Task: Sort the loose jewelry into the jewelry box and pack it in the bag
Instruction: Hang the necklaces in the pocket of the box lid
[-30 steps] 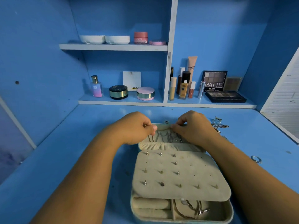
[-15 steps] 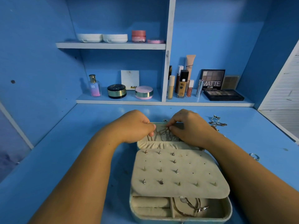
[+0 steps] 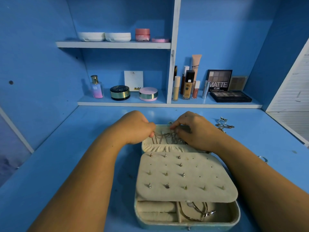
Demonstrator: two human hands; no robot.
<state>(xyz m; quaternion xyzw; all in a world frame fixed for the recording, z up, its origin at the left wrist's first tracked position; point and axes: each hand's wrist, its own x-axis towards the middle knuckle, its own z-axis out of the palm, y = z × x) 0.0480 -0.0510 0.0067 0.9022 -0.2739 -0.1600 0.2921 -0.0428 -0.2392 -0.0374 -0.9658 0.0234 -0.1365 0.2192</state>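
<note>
Open pale-teal jewelry box with cream lining point(image 3: 187, 228) stands on the blue tabletop point(image 3: 66, 164), near centre, with its lid laid back toward the far side.

Left hand point(image 3: 133, 129) and right hand point(image 3: 194, 131) are both at the lid's inner face, fingers curled. Each pinches the tangle of thin silver chains point(image 3: 165, 136) lying against the lid above the gathered cream pocket point(image 3: 160, 147). The left hand holds the left end of the tangle and the right hand holds it at the lid's far edge. The hands are apart, with the chains strung between them.

Cream padded earring panel point(image 3: 192, 180) lies flat over the middle of the box. It carries rows of small metal studs point(image 3: 167, 185), most of them on its left half.

The near compartment shows under the panel's near edge. Cream ring rolls point(image 3: 155, 206) sit left of the divider and a silver bracelet point(image 3: 199, 213) right of it.

Loose on the tabletop:
- a silver ring and chain pile point(image 3: 224, 125), far side, just right of the right hand
- a single silver ring point(image 3: 263, 159), right of the right forearm and partly hidden by it

The far shelf point(image 3: 125, 103) holds a perfume bottle, compacts, foundation bottles and eyeshadow palettes
</note>
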